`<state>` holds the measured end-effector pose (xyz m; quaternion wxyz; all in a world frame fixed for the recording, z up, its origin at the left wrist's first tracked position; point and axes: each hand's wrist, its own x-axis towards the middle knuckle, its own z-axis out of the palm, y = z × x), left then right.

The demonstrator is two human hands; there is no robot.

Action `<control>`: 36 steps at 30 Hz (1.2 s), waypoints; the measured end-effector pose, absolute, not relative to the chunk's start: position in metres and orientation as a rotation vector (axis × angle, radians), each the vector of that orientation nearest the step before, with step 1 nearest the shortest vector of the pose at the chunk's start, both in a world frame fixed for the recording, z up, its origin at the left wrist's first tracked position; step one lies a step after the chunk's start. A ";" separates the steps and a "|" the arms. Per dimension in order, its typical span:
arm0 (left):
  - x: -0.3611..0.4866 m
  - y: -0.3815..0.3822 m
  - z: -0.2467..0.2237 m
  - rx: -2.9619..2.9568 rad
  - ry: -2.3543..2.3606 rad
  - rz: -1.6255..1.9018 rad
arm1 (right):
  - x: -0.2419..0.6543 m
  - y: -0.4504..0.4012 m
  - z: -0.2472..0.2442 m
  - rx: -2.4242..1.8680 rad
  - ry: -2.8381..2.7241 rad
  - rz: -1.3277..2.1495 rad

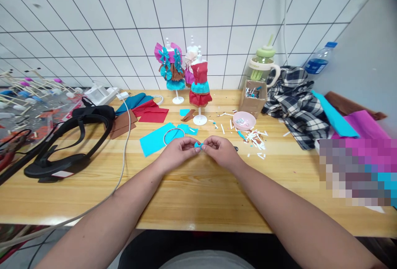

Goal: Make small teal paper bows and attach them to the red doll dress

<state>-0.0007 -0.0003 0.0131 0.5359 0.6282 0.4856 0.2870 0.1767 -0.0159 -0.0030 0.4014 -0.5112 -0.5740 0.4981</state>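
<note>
Between the fingertips of both hands is a small gathered piece of blue crepe paper [198, 145]. My left hand [179, 153] pinches its left side, and my right hand [221, 151] pinches its right side. Just behind my left hand lie a flat blue sheet [151, 140] and a round metal ring [165, 136] that overlaps it. A dark object [236, 149] pokes out from behind my right hand, mostly hidden. Farther back stands a small white dress form [200, 119] wearing a red and blue paper dress [200, 79].
Two more decorated dress forms [178, 99] stand by the wall. To the right are a pink bowl [244, 121], white paper scraps [256, 138], a cardboard box [252, 99] and a green-lidded bottle [263, 60]. A black headset strap [93, 149] and white cable [124, 149] lie left.
</note>
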 end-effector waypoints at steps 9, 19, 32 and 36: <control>-0.004 0.002 0.012 1.649 1.251 0.695 | 0.176 -0.018 0.000 -1.350 -1.506 1.245; -0.002 0.002 0.013 1.648 1.254 0.647 | 0.176 -0.017 -0.004 -1.330 -1.533 1.216; -0.001 0.002 0.014 1.496 1.189 0.769 | 0.176 -0.017 -0.001 -1.285 -1.403 1.261; -0.003 0.002 0.014 1.355 1.074 0.774 | 0.179 -0.015 -0.002 -1.270 -1.366 1.235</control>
